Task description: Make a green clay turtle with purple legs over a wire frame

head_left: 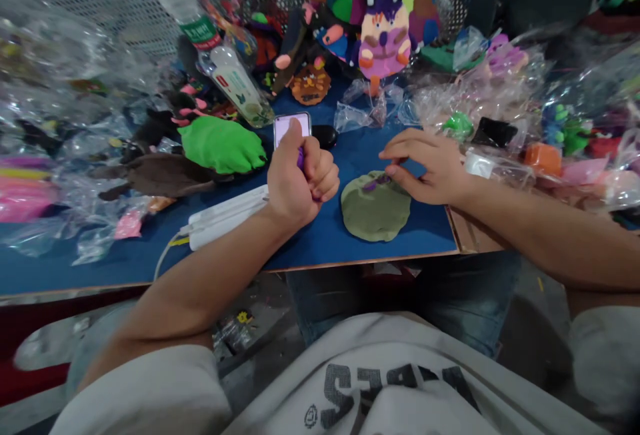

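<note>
My left hand (pixel 299 180) is closed in a fist over the blue table (pixel 320 241), with a bit of purple clay (pixel 301 157) showing between its fingers. My right hand (pixel 425 165) rests at the far edge of a flat olive-green clay disc (pixel 375 207), its fingertips pinched on a small purple clay piece (pixel 376 183) lying on the disc. A phone (pixel 293 126) with a lit screen stands just beyond my left hand.
A bright green clay slab (pixel 220 145) and a dark brown clay piece (pixel 160 175) lie to the left. A white cabled device (pixel 225 216) lies near my left wrist. A tipped plastic bottle (pixel 220 55), clay figures (pixel 384 35) and clear wrappers (pixel 490 88) crowd the back and sides.
</note>
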The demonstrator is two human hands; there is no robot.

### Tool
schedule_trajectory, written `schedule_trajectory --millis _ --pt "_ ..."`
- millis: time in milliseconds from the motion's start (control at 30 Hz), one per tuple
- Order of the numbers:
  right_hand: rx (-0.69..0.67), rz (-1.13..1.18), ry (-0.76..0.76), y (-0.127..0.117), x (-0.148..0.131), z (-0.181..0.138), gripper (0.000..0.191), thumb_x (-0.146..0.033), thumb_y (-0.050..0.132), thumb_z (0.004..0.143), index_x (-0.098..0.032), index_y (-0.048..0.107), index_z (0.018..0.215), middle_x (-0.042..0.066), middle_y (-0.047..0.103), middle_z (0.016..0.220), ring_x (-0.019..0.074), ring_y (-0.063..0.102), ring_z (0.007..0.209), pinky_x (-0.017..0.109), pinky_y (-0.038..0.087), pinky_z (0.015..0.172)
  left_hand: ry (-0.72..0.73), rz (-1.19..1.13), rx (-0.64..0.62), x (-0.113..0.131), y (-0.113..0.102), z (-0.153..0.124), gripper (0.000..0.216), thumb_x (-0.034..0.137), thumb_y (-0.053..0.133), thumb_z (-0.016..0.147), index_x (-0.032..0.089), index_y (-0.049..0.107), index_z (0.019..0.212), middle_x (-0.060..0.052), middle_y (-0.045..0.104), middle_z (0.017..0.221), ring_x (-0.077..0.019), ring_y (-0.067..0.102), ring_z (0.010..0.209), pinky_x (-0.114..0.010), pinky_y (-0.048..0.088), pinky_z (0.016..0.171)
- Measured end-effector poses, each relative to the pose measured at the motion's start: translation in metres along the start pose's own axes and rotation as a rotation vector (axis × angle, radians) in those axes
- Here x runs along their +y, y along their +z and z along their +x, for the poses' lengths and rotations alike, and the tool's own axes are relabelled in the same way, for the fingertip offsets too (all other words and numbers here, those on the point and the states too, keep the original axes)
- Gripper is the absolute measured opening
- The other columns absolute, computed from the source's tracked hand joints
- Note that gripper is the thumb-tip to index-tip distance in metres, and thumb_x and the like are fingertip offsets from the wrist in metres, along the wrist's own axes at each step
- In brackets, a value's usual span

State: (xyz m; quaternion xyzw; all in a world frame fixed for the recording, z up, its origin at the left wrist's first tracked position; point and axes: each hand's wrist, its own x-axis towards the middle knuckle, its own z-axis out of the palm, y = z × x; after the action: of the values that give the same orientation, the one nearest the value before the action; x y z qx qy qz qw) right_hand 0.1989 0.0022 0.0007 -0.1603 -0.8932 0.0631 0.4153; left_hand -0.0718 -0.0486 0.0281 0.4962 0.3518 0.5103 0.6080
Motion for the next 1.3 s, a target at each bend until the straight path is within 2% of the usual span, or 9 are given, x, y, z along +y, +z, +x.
schedule_trajectory --millis 100,200,300,367,467,733,933,1067,1300 --pt "-0.044 -0.004 -0.017 0.001 0.003 -0.004 0.030 -0.032 0.068 0.108 -0.022 0.068 0.136 0.007 0.078 0.119 0.0158 0.076 0.087 0.028 0.063 0.076 0.097 -0.146 -0.097 -0.010 0.002 0.002 0.082 0.095 0.051 0.096 0.023 0.037 0.060 0.009 0.022 0.045 -0.0061 0.023 0.034 -0.022 0.024 0.037" --pt "0.016 -0.064 -0.074 -0.005 0.001 -0.004 0.046 -0.043 0.067 0.109 -0.022 0.062 0.150 0.012 0.073 0.131 0.0182 0.076 0.091 0.033 0.065 0.079 0.209 -0.015 -0.177 -0.014 0.006 -0.001 0.058 0.078 0.071 0.097 0.021 0.061 0.106 0.004 0.061 0.074 -0.0071 0.042 0.044 -0.021 0.033 0.042" --pt "0.072 -0.216 -0.210 -0.017 -0.026 0.004 0.062 -0.060 0.056 0.111 -0.021 0.055 0.159 0.017 0.068 0.140 0.0262 0.075 0.111 0.040 0.066 0.087 0.341 0.176 -0.207 -0.012 0.017 -0.019 0.080 0.080 0.068 0.097 0.029 0.036 0.150 -0.015 0.063 0.145 -0.0072 0.061 0.065 -0.024 0.050 0.056" --pt "0.015 -0.332 -0.322 -0.021 -0.059 0.009 0.068 -0.070 0.046 0.112 -0.021 0.055 0.158 0.017 0.070 0.140 0.0280 0.074 0.113 0.043 0.064 0.089 0.381 0.260 -0.255 -0.013 0.032 -0.045 0.091 0.086 0.060 0.098 0.028 0.025 0.159 -0.023 0.053 0.157 -0.0121 0.067 0.079 -0.028 0.056 0.065" --pt "-0.107 -0.389 -0.334 -0.015 -0.115 -0.001 0.063 -0.069 0.038 0.115 -0.020 0.061 0.147 0.014 0.075 0.127 0.0248 0.072 0.099 0.040 0.057 0.079 0.405 0.270 -0.306 -0.028 0.059 -0.099 0.099 0.083 0.058 0.100 0.026 0.012 0.167 -0.020 0.066 0.137 -0.0188 0.071 0.083 -0.034 0.058 0.071" --pt "-0.242 0.055 0.062 0.043 -0.202 -0.106 0.038 -0.055 0.043 0.113 -0.022 0.058 0.100 0.004 0.066 0.084 0.0204 0.058 0.069 0.037 0.043 0.065 -0.234 0.092 -0.232 -0.092 0.094 -0.232 0.129 0.099 0.060 0.083 0.021 0.009 0.172 -0.002 0.068 0.076 -0.0192 0.064 0.052 -0.025 0.048 0.044" --pt "-0.228 0.211 0.357 0.051 -0.235 -0.153 0.018 -0.034 0.054 0.110 -0.021 0.063 0.119 0.005 0.073 0.098 0.0199 0.067 0.079 0.035 0.052 0.074 -0.273 0.159 -0.135 -0.102 0.097 -0.253 0.112 0.081 0.071 0.094 0.023 0.015 0.172 -0.012 0.075 0.110 -0.0183 0.072 0.066 -0.031 0.061 0.058" --pt "-0.206 0.057 0.254 0.029 -0.246 -0.153 0.029 -0.019 0.055 0.109 -0.019 0.064 0.137 0.012 0.076 0.123 0.0257 0.071 0.106 0.042 0.058 0.093 -0.151 0.433 -0.099 -0.088 0.102 -0.255 0.075 0.065 0.076 0.099 0.021 0.058 0.158 -0.019 0.075 0.142 -0.0333 0.078 0.119 -0.042 0.063 0.100" --pt "-0.302 -0.204 0.160 0.019 -0.270 -0.146 0.041 -0.025 0.058 0.112 -0.015 0.061 0.152 0.012 0.076 0.121 0.0256 0.067 0.097 0.043 0.054 0.082 -0.144 0.379 -0.175 -0.091 0.103 -0.254 0.073 0.081 0.080 0.086 0.012 0.079 0.109 -0.012 0.081 0.097 -0.0269 0.075 0.088 -0.034 0.058 0.078"
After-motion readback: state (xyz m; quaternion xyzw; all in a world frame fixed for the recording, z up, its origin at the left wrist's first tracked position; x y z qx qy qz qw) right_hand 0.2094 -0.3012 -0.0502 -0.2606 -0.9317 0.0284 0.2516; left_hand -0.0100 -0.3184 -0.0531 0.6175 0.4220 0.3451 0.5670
